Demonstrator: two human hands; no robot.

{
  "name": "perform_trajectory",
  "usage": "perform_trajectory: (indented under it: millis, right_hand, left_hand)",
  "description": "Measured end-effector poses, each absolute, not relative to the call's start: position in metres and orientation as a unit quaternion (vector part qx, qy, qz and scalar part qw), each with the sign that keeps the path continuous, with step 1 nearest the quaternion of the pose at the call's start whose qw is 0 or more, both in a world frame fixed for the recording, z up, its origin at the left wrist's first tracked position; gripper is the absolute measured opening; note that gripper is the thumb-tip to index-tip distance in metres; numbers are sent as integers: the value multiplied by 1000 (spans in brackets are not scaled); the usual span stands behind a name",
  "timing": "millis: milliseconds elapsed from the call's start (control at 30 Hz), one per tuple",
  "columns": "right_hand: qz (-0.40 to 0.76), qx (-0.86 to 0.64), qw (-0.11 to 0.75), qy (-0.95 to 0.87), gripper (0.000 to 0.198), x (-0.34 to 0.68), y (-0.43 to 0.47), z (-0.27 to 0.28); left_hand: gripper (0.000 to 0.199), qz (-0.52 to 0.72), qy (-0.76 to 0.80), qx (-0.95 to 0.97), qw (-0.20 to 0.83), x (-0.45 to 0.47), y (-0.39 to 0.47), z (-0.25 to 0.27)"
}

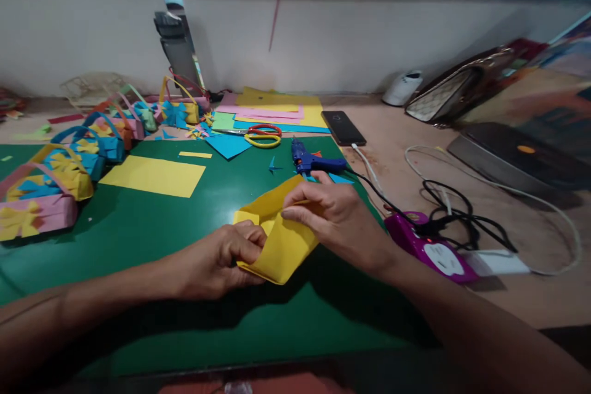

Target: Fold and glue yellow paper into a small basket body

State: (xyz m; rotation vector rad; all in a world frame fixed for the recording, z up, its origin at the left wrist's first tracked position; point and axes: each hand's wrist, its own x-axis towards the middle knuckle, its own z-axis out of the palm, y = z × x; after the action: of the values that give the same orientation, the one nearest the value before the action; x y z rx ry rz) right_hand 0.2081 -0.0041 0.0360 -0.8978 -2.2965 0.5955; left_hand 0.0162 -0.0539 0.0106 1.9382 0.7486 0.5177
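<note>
Bright yellow folded paper pocket (293,249), open-topped and angular, between both hands, over the glossy green rectangular mat (138,221); whether touching it, hard to tell; pinched at the lower left corner by the left hand (226,258), fingers bent at the opening; gripped along the upper right edge between thumb and fingers of the right hand (344,218); creases and raised walls made; seemingly not yet closed, no handle or flower visible on it, so judged partway along; left of the left hand, row of small coloured paper baskets (109,149) with handles and flowers, apparently complete; beyond that hand, flat yellow rectangular paper sheet (154,176) and thin yellow paper strip (195,154), both unfolded; just beyond the right hand, blue plastic glue gun (318,162), crowding the far side; right of the same hand, magenta plastic power strip (410,240), beside the mat's right edge; most room left of the left hand and toward the near edge.
</note>
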Motion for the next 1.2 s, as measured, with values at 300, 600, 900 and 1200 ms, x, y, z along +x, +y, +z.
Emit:
perform_trajectory:
  millis: [300,600,900,1200]
  right_hand:
    - [122,-270,348,-890,14,206,-6,37]
    - [100,-252,361,-892,14,207,-2,28]
    - [197,-304,373,-854,14,210,1,33]
    - [265,-350,371,-819,14,208,0,33]
  left_hand:
    - [13,268,301,746,530,27,-59,9]
    - [7,300,307,732,529,29,-63,8]
    - [9,331,353,714,506,27,-66,6]
    - [8,316,362,729,487,30,-67,11]
